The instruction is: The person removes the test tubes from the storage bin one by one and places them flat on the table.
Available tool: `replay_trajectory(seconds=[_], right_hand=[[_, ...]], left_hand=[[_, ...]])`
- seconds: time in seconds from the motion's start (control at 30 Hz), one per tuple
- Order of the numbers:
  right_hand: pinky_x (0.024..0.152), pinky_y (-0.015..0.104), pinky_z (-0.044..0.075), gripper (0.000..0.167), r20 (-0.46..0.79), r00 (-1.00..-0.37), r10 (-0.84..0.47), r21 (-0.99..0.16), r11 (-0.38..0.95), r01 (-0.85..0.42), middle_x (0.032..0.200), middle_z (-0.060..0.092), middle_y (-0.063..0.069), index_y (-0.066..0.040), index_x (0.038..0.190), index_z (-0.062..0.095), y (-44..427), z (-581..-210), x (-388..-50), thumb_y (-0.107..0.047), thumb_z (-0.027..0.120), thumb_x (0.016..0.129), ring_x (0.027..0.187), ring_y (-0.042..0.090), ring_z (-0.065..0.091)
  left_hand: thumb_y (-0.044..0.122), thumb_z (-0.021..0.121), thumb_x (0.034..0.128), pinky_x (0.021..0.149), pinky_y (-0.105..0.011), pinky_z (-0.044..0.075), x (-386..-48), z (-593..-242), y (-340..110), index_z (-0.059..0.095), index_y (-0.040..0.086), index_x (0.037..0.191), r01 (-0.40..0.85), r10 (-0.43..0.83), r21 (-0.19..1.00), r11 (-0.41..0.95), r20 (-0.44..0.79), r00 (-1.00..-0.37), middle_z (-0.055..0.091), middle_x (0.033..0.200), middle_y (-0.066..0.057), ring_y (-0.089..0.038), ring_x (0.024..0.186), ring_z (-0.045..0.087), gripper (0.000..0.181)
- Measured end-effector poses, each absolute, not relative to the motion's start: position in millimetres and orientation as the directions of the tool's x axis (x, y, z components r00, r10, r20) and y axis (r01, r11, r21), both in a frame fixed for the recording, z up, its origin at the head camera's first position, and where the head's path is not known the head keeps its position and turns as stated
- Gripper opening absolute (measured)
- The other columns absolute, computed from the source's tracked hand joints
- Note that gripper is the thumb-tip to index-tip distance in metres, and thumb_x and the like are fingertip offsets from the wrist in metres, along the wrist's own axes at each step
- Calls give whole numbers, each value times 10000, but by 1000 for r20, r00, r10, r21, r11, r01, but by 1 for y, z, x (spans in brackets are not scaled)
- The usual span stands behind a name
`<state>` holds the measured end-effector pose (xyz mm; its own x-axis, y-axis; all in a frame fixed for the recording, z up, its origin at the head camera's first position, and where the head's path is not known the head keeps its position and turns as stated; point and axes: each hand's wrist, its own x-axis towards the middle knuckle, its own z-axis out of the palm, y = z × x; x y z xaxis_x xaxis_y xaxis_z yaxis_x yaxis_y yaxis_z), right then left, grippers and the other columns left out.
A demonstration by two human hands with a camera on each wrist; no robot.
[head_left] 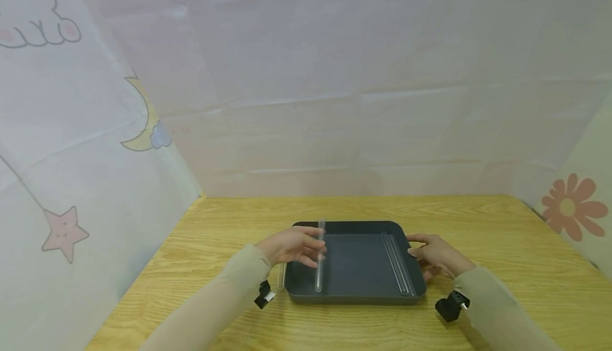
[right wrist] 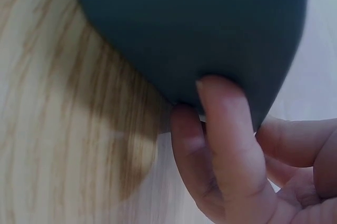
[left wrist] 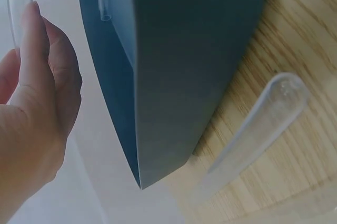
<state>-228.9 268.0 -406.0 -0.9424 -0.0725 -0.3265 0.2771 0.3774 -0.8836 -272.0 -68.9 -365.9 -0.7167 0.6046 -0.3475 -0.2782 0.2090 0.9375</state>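
Clr tube btwn L hand fingertips, abv tray

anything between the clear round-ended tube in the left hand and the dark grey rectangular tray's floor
Nothing visible: the clear round-ended tube in the left hand is above a bare part of the dark grey rectangular tray. The other clear tubes inside lie along its right side, where the right hand holds the wall.

The head view looks down; closer wrist views share the tray.
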Motion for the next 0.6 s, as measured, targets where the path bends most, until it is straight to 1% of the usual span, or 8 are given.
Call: replay_trajectory(seconds=[0.17,0.3,0.5,0.6], right_hand=[[568,410,581,531,-327,-942,-78,-881,386,274,904,669,155,101,1482,234,268,-406,-229,-26,464,1020,732,269,672],[565,404,580,531,-329,-941,-81,-877,395,272,899,671,148,102,1481,236,268,-406,-229,-30,466,1021,733,266,673],[566,404,581,530,-326,-942,-79,-882,385,273,913,667,154,106,1477,242,269,-406,-229,-21,471,1016,731,260,669],[555,400,578,532,-326,-942,-83,-881,388,271,894,671,146,105,1480,240,269,-406,-229,-23,470,1017,724,265,673]], left_hand=[[46,509,1008,843,-408,563,-272,-365,-75,196,-21,1533,-269,607,940,209,-340,-718,464,1351,-316,-152,800,618,615],[43,512,1005,847,-418,562,-272,-365,-80,206,-27,1529,-271,599,939,211,-343,-723,465,1349,-318,-164,818,621,611],[36,509,1004,863,-436,553,-270,-366,-84,207,-28,1529,-284,589,936,207,-351,-728,470,1340,-317,-165,818,620,609],[39,509,1004,847,-422,561,-269,-366,-87,215,-24,1528,-284,587,936,209,-352,-729,486,1326,-308,-162,812,620,604]])
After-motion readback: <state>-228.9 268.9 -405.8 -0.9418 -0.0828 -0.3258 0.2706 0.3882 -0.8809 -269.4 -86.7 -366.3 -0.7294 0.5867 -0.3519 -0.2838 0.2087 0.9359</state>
